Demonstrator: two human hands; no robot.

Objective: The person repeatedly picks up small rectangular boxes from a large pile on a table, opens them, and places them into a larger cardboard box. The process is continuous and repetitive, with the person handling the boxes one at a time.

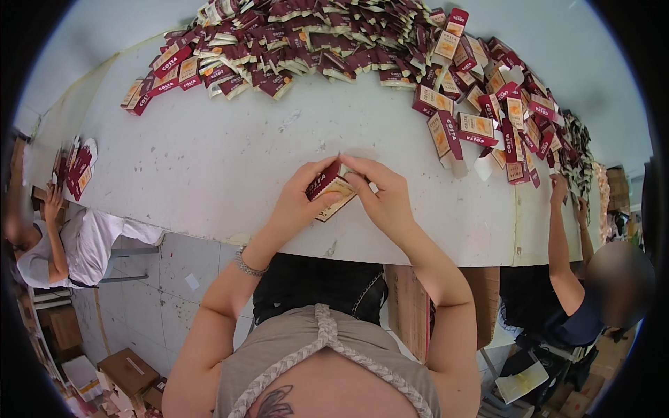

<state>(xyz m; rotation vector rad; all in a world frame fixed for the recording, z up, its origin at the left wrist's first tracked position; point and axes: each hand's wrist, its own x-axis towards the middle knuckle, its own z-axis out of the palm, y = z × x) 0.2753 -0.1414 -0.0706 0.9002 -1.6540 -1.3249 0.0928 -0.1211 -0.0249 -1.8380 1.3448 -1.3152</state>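
Close to the table's near edge, a small maroon and cream carton (337, 187) is tilted between my two hands. My left hand (296, 202) wraps its side, thumb across the cream face. With fingers bent and pinched, my right hand (385, 198) grips the carton's upper right end. Something pale shows beside those fingertips; I cannot tell whether it is a flap or a sachet. The carton's far side and its contents are hidden by my fingers.
Maroon and cream sachets (300, 45) are heaped along the far side of the white table (230, 153). Cartons (477, 125), several with flaps raised, pile at the right; others (164, 76) lie far left. One person sits at each side, the right one's hand (559, 187) by the pile.
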